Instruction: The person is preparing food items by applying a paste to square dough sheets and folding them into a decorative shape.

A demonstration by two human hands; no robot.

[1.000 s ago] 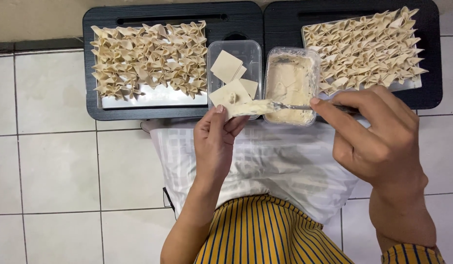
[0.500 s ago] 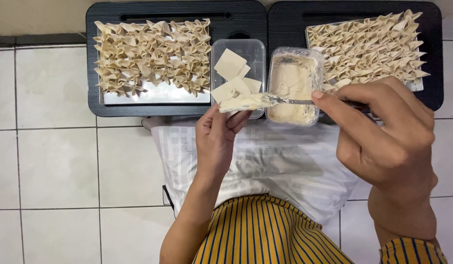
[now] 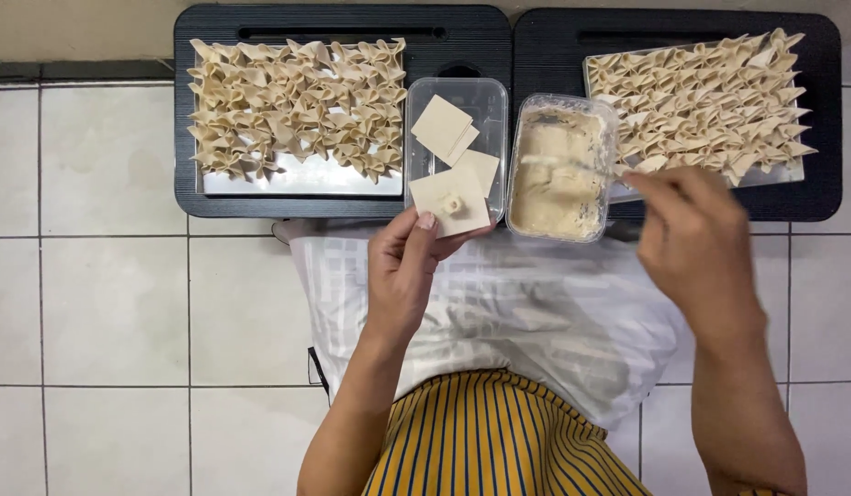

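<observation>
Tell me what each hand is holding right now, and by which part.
The left hand holds a square wrapper from beneath, a dab of filling on top. The right hand grips a thin utensil by its handle end, tip over the filling tub.

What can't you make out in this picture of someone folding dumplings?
- Head view: the right hand is motion-blurred, so its grip and the thin tool it holds over the filling tub stay unclear.
- The left hand hides the lower edge of the wrapper it holds.
- The spare wrappers overlap in their clear tub, so their number is uncertain.
- The bottom frame edge cuts off both forearms.
</observation>
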